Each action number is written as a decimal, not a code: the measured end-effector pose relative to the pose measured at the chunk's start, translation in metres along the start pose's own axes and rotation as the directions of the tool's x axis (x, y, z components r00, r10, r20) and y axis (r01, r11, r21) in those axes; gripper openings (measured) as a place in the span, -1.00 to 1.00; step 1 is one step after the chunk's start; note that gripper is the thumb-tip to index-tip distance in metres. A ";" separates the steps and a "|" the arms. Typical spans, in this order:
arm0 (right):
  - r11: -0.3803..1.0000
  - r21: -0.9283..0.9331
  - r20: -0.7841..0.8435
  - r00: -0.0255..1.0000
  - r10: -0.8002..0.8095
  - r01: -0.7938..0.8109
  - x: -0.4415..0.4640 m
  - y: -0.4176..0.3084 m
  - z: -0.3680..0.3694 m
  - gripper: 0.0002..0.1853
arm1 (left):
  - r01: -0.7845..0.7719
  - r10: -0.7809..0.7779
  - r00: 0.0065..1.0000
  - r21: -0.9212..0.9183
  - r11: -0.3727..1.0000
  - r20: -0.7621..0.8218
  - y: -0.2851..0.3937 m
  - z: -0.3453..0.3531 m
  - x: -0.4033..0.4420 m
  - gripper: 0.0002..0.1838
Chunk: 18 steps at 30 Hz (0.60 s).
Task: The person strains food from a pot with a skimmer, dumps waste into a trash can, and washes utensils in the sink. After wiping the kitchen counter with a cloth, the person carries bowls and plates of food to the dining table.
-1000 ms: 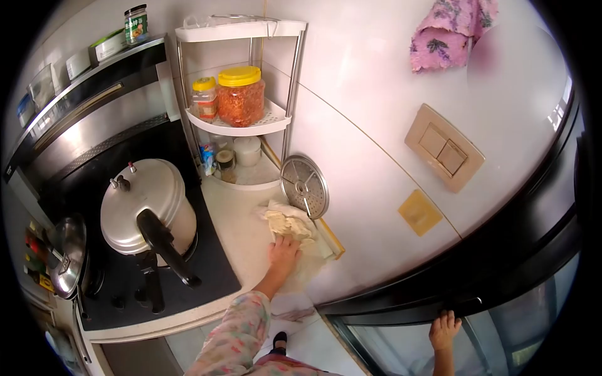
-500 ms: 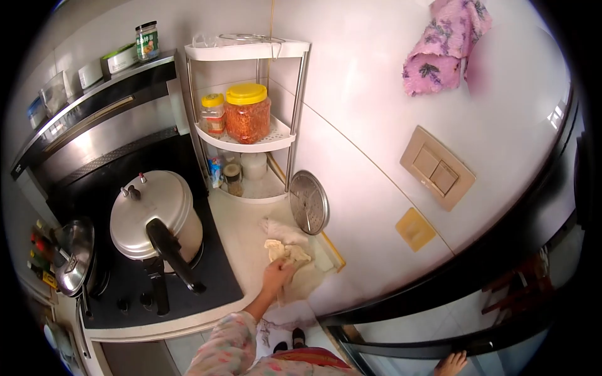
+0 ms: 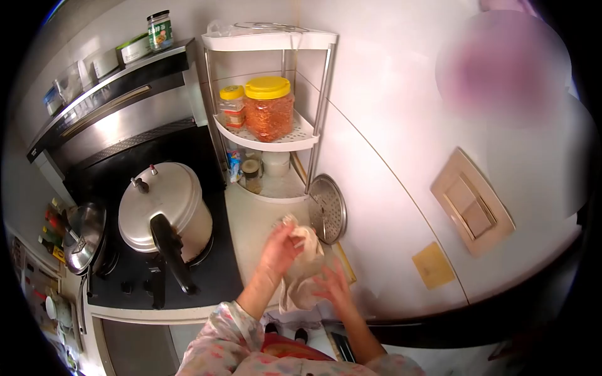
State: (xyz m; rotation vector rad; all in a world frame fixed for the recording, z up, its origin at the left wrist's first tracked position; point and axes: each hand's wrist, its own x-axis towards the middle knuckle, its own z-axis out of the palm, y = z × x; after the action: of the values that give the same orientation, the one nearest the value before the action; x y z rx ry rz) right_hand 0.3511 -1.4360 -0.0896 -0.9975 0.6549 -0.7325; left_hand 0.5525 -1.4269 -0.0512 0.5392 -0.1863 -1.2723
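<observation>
My left hand (image 3: pixel 280 249) is closed on a pale beige cloth (image 3: pixel 302 285), lifted above the counter (image 3: pixel 248 238) in the corner. Part of the cloth loops up past my fingers, and the rest hangs down between both hands. Just right of it is my right hand (image 3: pixel 336 287), slightly blurred, with its fingers apart. Whether those fingertips touch the cloth I cannot tell. Behind the cloth, a round perforated metal disc (image 3: pixel 328 208) leans against the wall.
To the left, a pressure cooker (image 3: pixel 164 210) and a lidded pan (image 3: pixel 84 241) stand on the black stove (image 3: pixel 219 269). A corner rack (image 3: pixel 269 144) holds yellow-lidded jars (image 3: pixel 268 109). On the right wall are a switch plate (image 3: pixel 471 202) and a yellow square (image 3: pixel 433 265).
My left hand has raised the cloth off the counter. My right hand has come from the dark edge at lower right to beside the cloth. The view has shifted.
</observation>
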 end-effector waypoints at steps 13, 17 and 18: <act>0.629 -0.657 -0.030 0.820 -0.572 0.415 0.264 0.012 0.093 -0.70 | -0.217 0.285 0.943 0.968 0.127 0.174 -0.007 -0.126 0.019 -0.57; 0.097 -0.941 0.256 0.870 -0.421 0.324 0.356 0.039 0.089 -0.58 | -0.299 0.039 0.935 0.842 -0.449 0.353 -0.036 -0.134 0.038 -0.51; 0.029 -0.973 0.216 0.950 -0.224 0.228 0.373 0.045 0.097 -0.52 | -0.269 0.016 0.949 0.834 -0.483 0.315 -0.040 -0.134 0.043 -0.50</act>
State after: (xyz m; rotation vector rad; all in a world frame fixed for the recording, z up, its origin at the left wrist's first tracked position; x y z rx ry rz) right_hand 0.6575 -1.6676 -0.1481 -2.5261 1.0474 -0.4426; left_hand 0.5874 -1.4371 -0.1930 1.9596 -1.7220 -0.3587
